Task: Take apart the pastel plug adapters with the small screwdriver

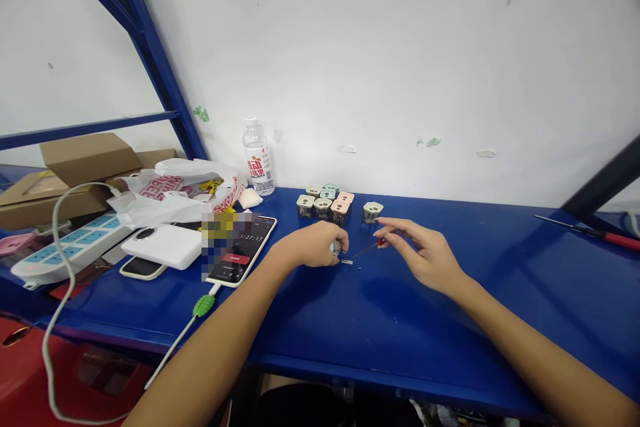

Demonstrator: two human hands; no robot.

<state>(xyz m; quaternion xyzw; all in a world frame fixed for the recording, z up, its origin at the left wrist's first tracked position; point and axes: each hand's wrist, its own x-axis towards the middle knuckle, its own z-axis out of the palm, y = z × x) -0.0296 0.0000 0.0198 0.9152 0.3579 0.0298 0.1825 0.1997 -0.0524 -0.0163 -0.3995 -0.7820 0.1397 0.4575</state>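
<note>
My left hand [323, 245] is closed round a small pale-blue pencil sharpener [335, 248], mostly hidden by the fingers. My right hand [419, 253] pinches a thin screwdriver [381, 241] by its red handle. The shaft slants down to the left, its tip close to a small metal blade [347, 261] beside my left fingers. A tiny screw [359, 269] lies on the blue table just in front of the blade. Behind my hands several two-hole pencil sharpeners [323, 205] with dark see-through bodies stand grouped. One cream-topped sharpener [373, 209] stands apart, near my right fingertips.
A water bottle [259, 159] stands against the wall. Left of my arm lie a phone [245, 257] on a cable, a white power bank [163, 245], a power strip [75, 247], a plastic bag [173, 193] and cardboard boxes [90, 159]. A red-handled tool [620, 240] lies far right.
</note>
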